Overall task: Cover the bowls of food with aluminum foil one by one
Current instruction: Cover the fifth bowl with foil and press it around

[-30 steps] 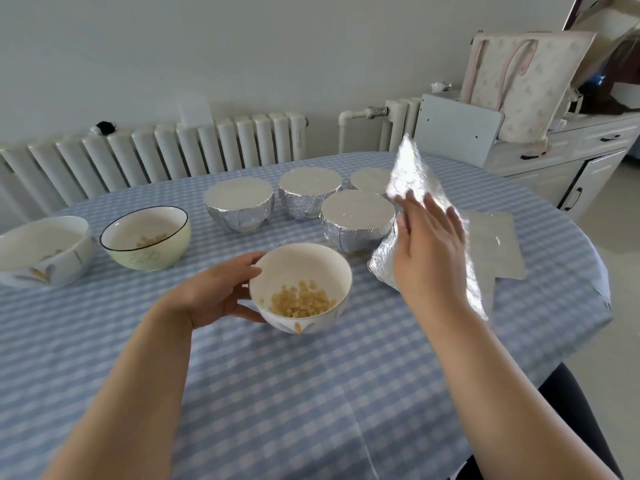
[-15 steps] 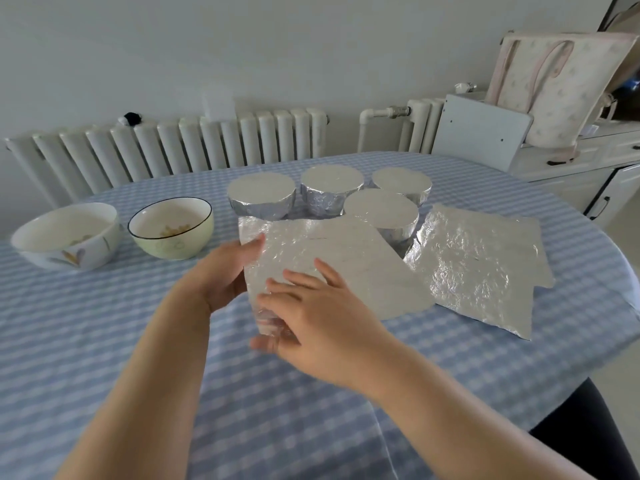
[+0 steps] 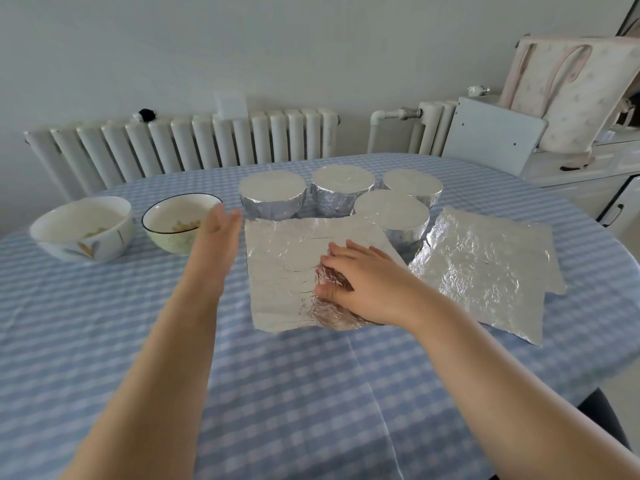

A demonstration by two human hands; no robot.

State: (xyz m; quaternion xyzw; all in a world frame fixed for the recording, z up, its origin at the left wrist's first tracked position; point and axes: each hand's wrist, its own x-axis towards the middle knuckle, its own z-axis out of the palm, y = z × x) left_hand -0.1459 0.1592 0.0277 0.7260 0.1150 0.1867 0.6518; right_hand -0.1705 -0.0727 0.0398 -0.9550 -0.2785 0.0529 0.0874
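Observation:
A foil sheet [image 3: 287, 258] lies draped over the bowl at mid table, which it hides completely. My right hand [image 3: 360, 285] rests on the sheet's near right part with its fingers spread, pressing the foil down where it is crumpled. My left hand [image 3: 221, 220] is held edge-on with straight fingers just left of the sheet and holds nothing. Behind the sheet stand several foil-covered bowls [image 3: 272, 199]. Two uncovered bowls with food sit to the left, a green one [image 3: 169, 233] and a white one [image 3: 83, 230].
Spare foil sheets [image 3: 485, 265] lie flat to the right of the covered bowls. The round table [image 3: 277, 393] has a blue checked cloth. A radiator [image 3: 194, 143] runs along the wall behind it, and a cabinet with a bag [image 3: 571, 98] stands at the right.
The foil went from my right hand's upright hold down onto the bowl. My left hand let go of the bowl and lifted away to the left. My right hand moved onto the sheet's right part.

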